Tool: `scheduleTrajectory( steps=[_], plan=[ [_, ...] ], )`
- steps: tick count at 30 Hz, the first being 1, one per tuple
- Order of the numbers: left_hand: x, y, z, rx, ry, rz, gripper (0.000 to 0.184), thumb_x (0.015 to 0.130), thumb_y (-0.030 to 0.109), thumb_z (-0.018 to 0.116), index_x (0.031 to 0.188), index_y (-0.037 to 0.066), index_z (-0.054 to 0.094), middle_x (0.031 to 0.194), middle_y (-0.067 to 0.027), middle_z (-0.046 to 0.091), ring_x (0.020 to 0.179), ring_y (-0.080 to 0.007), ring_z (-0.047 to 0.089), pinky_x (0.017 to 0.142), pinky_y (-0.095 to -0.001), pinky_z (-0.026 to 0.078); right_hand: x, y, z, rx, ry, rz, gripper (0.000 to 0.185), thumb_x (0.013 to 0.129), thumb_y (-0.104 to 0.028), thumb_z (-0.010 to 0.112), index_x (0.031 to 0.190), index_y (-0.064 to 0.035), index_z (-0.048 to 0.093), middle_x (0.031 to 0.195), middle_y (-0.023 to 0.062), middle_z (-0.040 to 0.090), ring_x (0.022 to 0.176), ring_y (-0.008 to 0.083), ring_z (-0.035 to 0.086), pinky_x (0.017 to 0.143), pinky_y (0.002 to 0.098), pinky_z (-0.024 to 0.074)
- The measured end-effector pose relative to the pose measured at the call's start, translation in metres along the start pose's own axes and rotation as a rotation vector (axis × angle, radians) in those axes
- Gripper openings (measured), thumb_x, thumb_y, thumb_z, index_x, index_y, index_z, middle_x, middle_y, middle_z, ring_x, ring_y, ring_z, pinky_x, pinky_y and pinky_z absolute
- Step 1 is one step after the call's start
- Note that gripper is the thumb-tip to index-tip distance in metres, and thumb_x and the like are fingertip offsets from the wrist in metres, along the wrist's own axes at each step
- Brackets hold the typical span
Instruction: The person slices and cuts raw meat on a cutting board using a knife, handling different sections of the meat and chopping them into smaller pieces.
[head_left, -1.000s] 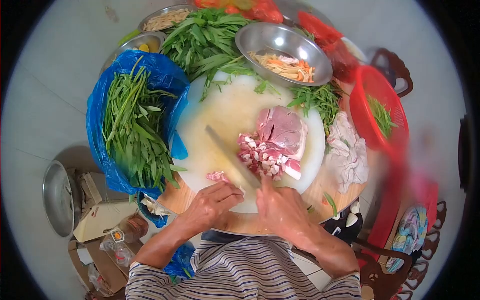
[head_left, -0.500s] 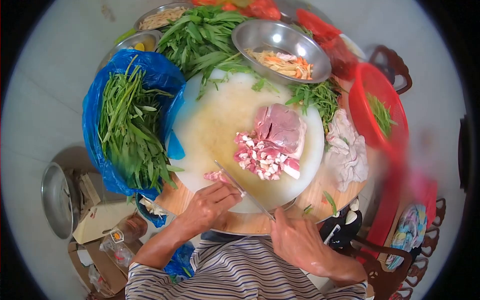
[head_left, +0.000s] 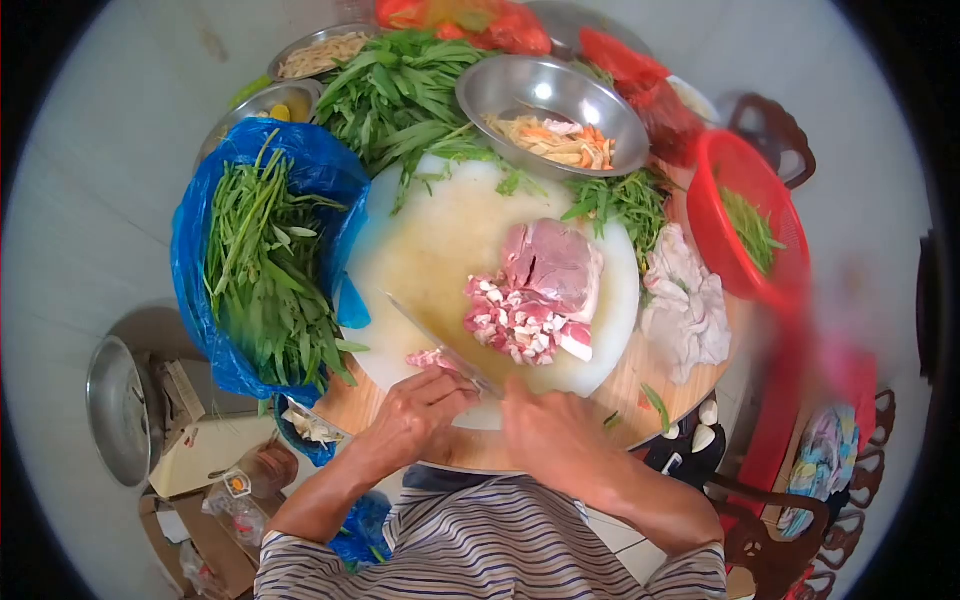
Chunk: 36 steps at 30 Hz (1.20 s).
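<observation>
My right hand [head_left: 545, 428] is closed round the handle of a knife [head_left: 440, 345], whose blade slants up and left over the near edge of a round white cutting board [head_left: 400, 240]. Close against the blade, my left hand [head_left: 425, 408] has its fingers bent down on a small strip of raw meat [head_left: 430, 360]; the fingers partly cover it. Further up the board lies a large piece of raw meat [head_left: 550, 262]. Beside it is a heap of diced meat [head_left: 510, 320] with pink and white bits.
A blue plastic bag [head_left: 190, 245] of leafy greens [head_left: 265, 270] stands at the left. Behind the board are more greens [head_left: 385, 100] and a steel bowl [head_left: 625, 125] holding shredded vegetables. A white cloth [head_left: 685, 310] and a red colander [head_left: 715, 220] lie to the right.
My right hand has moved left with the knife, and the blade now reaches further up and left across the board. My left hand stays nearly in place on the meat strip.
</observation>
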<state>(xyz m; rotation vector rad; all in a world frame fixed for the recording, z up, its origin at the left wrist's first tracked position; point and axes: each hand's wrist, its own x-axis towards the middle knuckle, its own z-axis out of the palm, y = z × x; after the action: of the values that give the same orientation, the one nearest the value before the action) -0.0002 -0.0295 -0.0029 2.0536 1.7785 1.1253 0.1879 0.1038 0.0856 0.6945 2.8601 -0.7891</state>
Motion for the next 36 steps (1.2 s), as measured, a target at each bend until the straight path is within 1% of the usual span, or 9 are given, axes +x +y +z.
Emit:
scheduleTrajectory(
  steps=[2,4,10,13,22,28,32,34,36],
  plan=[
    [-0.004,-0.002,0.002,0.008,0.031,-0.022,0.039,0.069,-0.005,0.076,0.106,0.006,0.074,0.112,-0.0090,0.076,0.098,-0.0317,0.075,0.089,-0.0407,0.064,-0.011,0.011,-0.006,-0.017,-0.055,0.025,0.020,0.104,-0.010,0.058,0.105,0.0095,0.056,0.064,0.0276,0.066,0.062,0.0493,0.071,0.059,0.0578,0.0579],
    [-0.004,-0.001,0.005,-0.002,0.059,-0.005,0.034,0.072,-0.008,0.075,0.104,0.005,0.073,0.111,-0.0091,0.076,0.096,-0.0306,0.076,0.086,-0.0401,0.064,-0.022,0.012,-0.015,-0.067,0.027,0.138,0.015,0.100,-0.008,0.058,0.102,0.0072,0.056,0.067,0.0277,0.069,0.064,0.0462,0.074,0.058,0.0557,0.0593],
    [-0.007,0.003,0.000,-0.117,0.215,-0.054,0.029,0.078,-0.013,0.075,0.101,0.005,0.074,0.107,-0.0097,0.076,0.098,-0.0272,0.077,0.081,-0.0380,0.065,-0.028,0.002,-0.015,0.044,0.029,0.065,0.022,0.107,-0.015,0.057,0.100,0.0054,0.054,0.063,0.0246,0.067,0.060,0.0456,0.071,0.057,0.0561,0.0568],
    [-0.012,0.000,-0.004,-0.012,0.287,-0.053,0.033,0.076,-0.014,0.077,0.103,0.005,0.075,0.108,-0.0102,0.076,0.098,-0.0275,0.077,0.081,-0.0380,0.065,-0.026,0.002,-0.013,0.077,0.024,0.046,0.022,0.106,-0.015,0.058,0.100,0.0054,0.054,0.063,0.0244,0.067,0.059,0.0454,0.071,0.058,0.0545,0.0573],
    [-0.003,-0.001,-0.007,0.043,0.019,0.053,0.046,0.071,0.003,0.076,0.117,0.000,0.076,0.117,-0.0137,0.076,0.112,-0.0323,0.074,0.100,-0.0434,0.060,-0.027,0.006,0.000,0.106,-0.006,-0.010,0.020,0.104,-0.012,0.058,0.100,0.0068,0.055,0.059,0.0226,0.065,0.053,0.0434,0.069,0.051,0.0538,0.0547],
    [0.000,0.000,-0.010,0.052,-0.032,0.066,0.046,0.071,0.005,0.075,0.117,0.000,0.076,0.118,-0.0131,0.076,0.111,-0.0325,0.074,0.099,-0.0438,0.060,-0.046,0.001,-0.008,0.052,-0.090,0.057,0.021,0.104,-0.010,0.059,0.102,0.0102,0.054,0.063,0.0259,0.064,0.058,0.0488,0.067,0.056,0.0561,0.0536],
    [0.003,0.000,-0.012,0.065,-0.046,0.088,0.043,0.075,0.005,0.071,0.117,-0.001,0.076,0.116,-0.0120,0.077,0.111,-0.0304,0.072,0.099,-0.0403,0.061,-0.041,-0.005,-0.014,0.008,-0.102,0.056,0.021,0.098,-0.006,0.059,0.105,0.0137,0.057,0.063,0.0240,0.067,0.057,0.0442,0.071,0.051,0.0509,0.0576],
    [0.004,-0.002,-0.013,0.042,-0.053,0.078,0.040,0.075,0.006,0.071,0.115,0.000,0.076,0.115,-0.0117,0.076,0.111,-0.0298,0.072,0.099,-0.0404,0.061,-0.020,-0.008,-0.012,0.108,-0.140,0.072,0.024,0.104,-0.011,0.058,0.107,0.0132,0.055,0.066,0.0306,0.065,0.062,0.0523,0.070,0.058,0.0586,0.0571],
    [0.003,-0.003,-0.013,0.038,-0.052,0.086,0.039,0.075,0.006,0.072,0.113,0.001,0.076,0.114,-0.0114,0.076,0.110,-0.0295,0.072,0.100,-0.0405,0.061,-0.001,-0.015,-0.001,0.121,-0.064,0.061,0.024,0.104,-0.011,0.057,0.105,0.0130,0.055,0.065,0.0306,0.065,0.062,0.0525,0.070,0.058,0.0593,0.0572]
  ],
)
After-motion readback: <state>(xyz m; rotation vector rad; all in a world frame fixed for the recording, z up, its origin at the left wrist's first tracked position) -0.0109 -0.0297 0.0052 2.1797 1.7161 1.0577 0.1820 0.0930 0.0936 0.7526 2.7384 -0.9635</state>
